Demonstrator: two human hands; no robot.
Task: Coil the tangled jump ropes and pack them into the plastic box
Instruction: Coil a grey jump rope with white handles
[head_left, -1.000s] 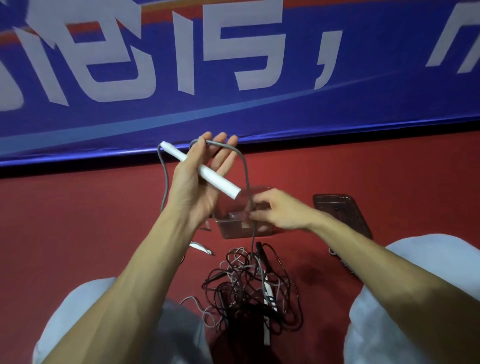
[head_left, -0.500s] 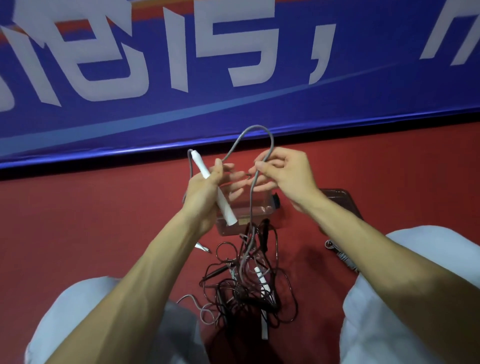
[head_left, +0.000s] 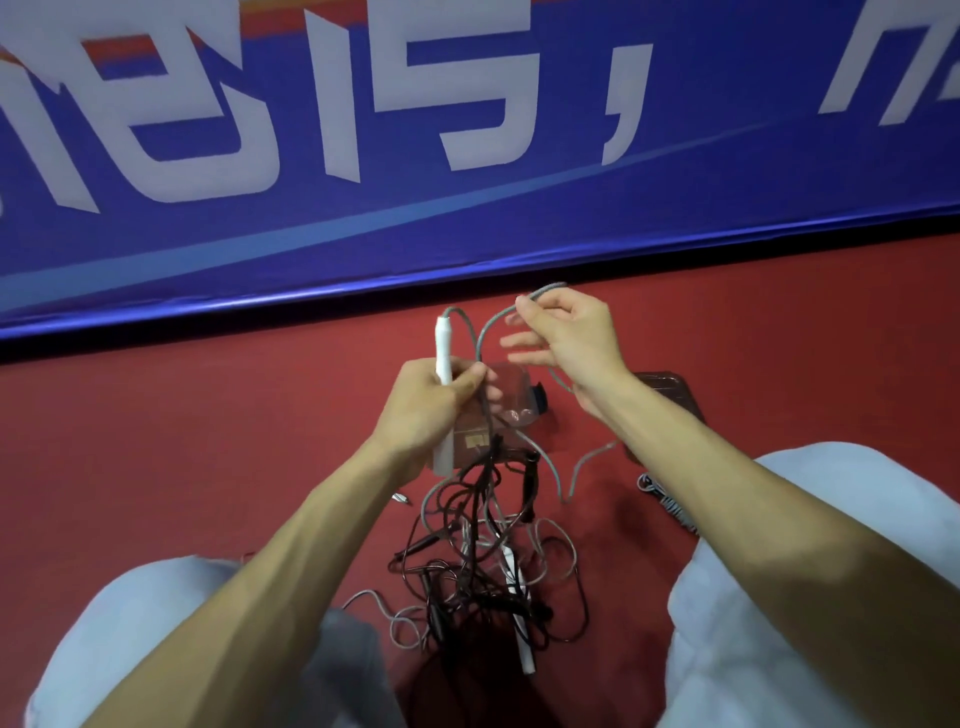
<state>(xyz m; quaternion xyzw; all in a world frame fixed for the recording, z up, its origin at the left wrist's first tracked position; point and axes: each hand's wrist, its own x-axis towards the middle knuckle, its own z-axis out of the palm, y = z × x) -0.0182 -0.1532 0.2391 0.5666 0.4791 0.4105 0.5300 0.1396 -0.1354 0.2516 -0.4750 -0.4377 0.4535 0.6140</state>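
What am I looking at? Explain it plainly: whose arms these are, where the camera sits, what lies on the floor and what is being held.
There is no machine here. These are a person's two bare arms, filmed by one camera worn on the head that looks forward and down. The left hand grips a white handle. The right hand pinches the grey rope that runs from the handle. Below them, on the red floor, lies a tangle of ropes, some dark and some grey. Beyond the hands stands a clear plastic box, with what looks like its lid to the right. A blue banner runs along the back.
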